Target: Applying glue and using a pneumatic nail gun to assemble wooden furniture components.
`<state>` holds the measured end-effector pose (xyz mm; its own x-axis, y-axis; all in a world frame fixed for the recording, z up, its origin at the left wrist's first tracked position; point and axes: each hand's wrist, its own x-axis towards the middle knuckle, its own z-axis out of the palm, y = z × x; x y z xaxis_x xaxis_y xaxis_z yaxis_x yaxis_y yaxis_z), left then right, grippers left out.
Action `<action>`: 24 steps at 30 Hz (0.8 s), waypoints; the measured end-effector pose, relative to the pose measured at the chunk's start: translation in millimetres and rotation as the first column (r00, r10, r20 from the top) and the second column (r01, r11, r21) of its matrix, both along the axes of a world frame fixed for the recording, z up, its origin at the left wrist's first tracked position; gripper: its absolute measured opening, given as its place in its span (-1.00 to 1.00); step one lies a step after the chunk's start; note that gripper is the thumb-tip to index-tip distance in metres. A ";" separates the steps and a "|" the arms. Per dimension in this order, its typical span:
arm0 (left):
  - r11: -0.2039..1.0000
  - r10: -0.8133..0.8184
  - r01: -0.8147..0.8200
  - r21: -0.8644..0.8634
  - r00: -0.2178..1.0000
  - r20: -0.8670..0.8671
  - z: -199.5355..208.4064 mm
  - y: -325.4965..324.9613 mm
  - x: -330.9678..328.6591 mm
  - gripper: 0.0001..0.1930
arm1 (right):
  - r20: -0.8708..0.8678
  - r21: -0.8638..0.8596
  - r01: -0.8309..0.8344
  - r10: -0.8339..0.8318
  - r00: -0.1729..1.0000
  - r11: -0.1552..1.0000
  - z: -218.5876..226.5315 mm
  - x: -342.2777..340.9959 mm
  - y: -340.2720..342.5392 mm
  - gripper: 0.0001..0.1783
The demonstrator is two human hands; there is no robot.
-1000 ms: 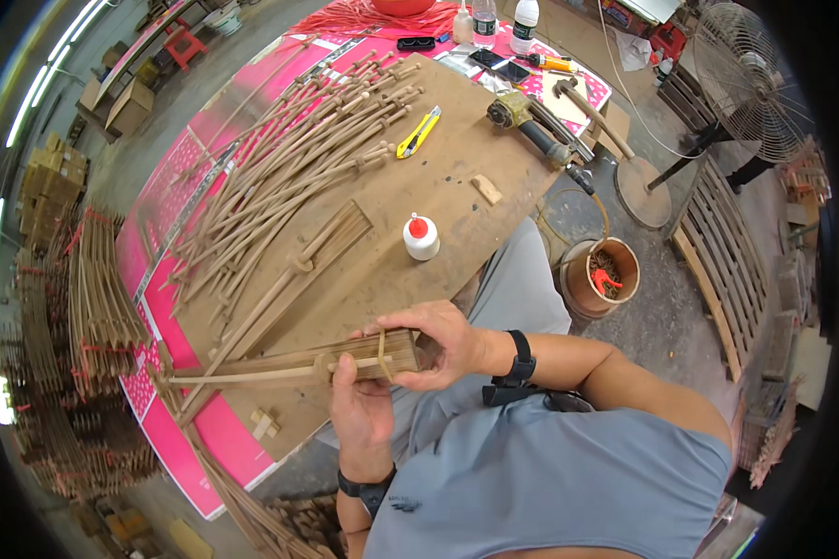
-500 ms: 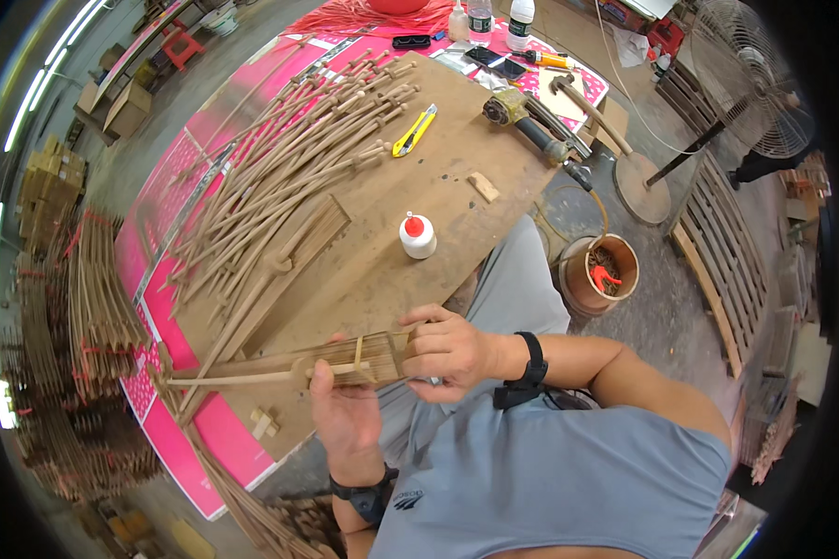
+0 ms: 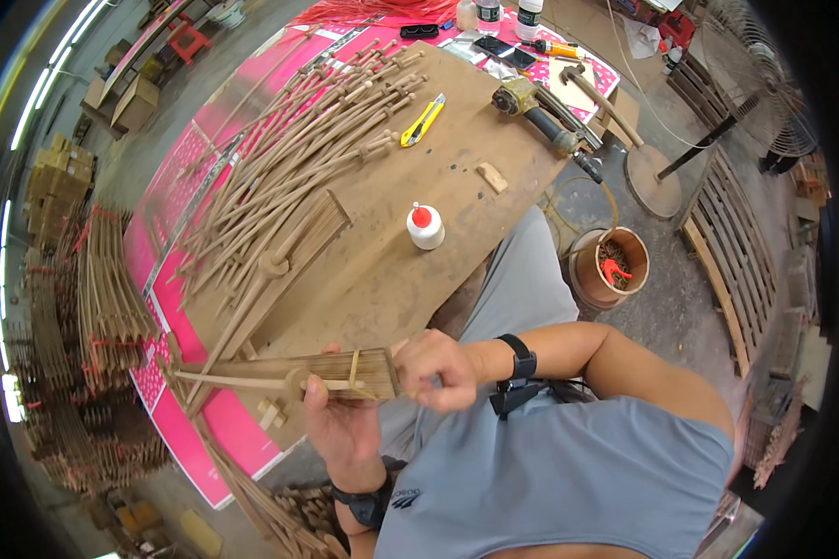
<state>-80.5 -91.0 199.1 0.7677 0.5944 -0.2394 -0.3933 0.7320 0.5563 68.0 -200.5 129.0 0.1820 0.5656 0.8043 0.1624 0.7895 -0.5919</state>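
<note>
My left hand (image 3: pixel 343 427) grips a long, tapering wooden piece (image 3: pixel 378 365) with a grooved face, its thumb in front and most fingers hidden behind. A pale band (image 3: pixel 354 366) wraps round its wide end. Along its near side lies a thin wooden stick (image 3: pixel 233 377) with a round wooden disc (image 3: pixel 296 383) on it. Just off the wide end, my right hand (image 3: pixel 441 371) is closed with curled fingers; what they hold, if anything, is hidden. A similar wooden piece with a disc (image 3: pixel 273 265) lies on the brown board (image 3: pixel 382 270), left of a white squeeze bottle with a red cap (image 3: pixel 426 230).
Many wooden sticks with knobbed ends (image 3: pixel 298 168) cover the board's left side. A yellow utility knife (image 3: pixel 423 120), a power tool (image 3: pixel 534 114), a hammer (image 3: pixel 606 104) and a wood scrap (image 3: pixel 492 177) lie farther off. A bucket (image 3: pixel 587 270) stands at right, near a fan (image 3: pixel 750 98).
My right hand has come away from the wide end of the wooden piece, and its fingers have curled in. The left hand keeps its hold. The whole view has shifted slightly.
</note>
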 end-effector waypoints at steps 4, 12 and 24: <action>0.998 0.069 -0.068 0.016 0.997 -0.044 -9.1 -0.5 3.7 -0.66 | -0.761 -0.126 -0.573 0.291 0.579 0.810 -29.3 0.2 -4.1 -0.90; 0.990 -0.024 0.030 0.140 0.999 -0.045 -58.5 0.2 3.5 -0.56 | -0.955 0.288 -0.742 0.118 -0.273 0.605 -17.7 19.5 -13.7 -0.79; 0.984 -0.067 0.088 0.155 0.989 -0.131 -102.1 -0.7 10.3 -0.48 | -0.996 -0.089 -0.749 -0.040 0.083 0.657 -23.3 32.7 -41.7 -0.66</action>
